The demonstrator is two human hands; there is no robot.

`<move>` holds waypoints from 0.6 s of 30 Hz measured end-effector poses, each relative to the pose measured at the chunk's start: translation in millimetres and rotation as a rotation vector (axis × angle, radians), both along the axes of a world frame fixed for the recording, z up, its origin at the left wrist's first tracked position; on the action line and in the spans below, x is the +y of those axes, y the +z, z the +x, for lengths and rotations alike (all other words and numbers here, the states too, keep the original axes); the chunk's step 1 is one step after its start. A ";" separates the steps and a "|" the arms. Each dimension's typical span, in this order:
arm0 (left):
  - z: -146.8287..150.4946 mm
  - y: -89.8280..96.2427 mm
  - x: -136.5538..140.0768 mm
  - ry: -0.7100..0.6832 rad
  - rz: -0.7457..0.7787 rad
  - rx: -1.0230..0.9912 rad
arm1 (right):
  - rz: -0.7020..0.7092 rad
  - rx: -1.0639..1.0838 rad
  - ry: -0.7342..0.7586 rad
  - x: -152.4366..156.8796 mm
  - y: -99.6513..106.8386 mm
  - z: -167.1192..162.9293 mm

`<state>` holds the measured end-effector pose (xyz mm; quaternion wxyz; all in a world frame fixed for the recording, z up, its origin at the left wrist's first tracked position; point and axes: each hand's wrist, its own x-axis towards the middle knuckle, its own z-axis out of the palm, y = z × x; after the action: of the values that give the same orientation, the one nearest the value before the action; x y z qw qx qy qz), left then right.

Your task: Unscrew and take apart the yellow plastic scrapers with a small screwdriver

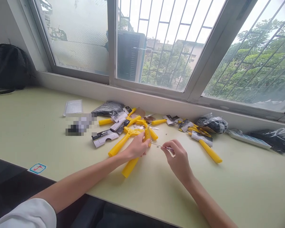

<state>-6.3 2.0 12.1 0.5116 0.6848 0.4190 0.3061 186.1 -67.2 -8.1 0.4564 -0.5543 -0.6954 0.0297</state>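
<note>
My left hand (138, 146) is closed around a yellow plastic-handled tool (130, 167). Its handle points down toward me, and its head, with a thin metal edge, stands up beyond my fingers. In my right hand (179, 160) is a screwdriver (169, 148), gripped between thumb and fingers. The thin shaft reaches left to the tool's head; whether the tip touches a screw is too small to tell. Small metal bits lie on the table near the shaft. Another yellow handle (118, 145) lies just left of my left hand.
Behind my hands lie several yellow tools and black-and-white cardboard tags (105, 137). At the right are a yellow handle (210, 151), a plastic-wrapped black bundle (211, 123) and a white power strip (249, 139). A black bag (106, 108), clear packet (73, 107) and backpack (10, 68) stand left.
</note>
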 end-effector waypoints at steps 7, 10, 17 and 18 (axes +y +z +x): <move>0.1 0.0 -1.2 -0.003 0.001 -0.010 | -0.138 0.047 -0.052 1.7 -4.8 3.6; -0.1 0.2 -1.2 -0.002 -0.006 -0.012 | -0.112 0.025 -0.015 1.5 -2.8 4.8; -0.5 2.5 -0.8 0.005 -0.009 -0.011 | 0.023 -0.004 0.008 0.2 0.6 -1.1; -0.4 2.8 -1.1 0.003 -0.010 -0.011 | -0.023 0.018 -0.023 0.3 -0.8 -0.7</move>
<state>-6.7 0.9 14.9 0.5169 0.6799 0.4188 0.3084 185.4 -66.9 -8.9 0.4565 -0.5674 -0.6843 0.0375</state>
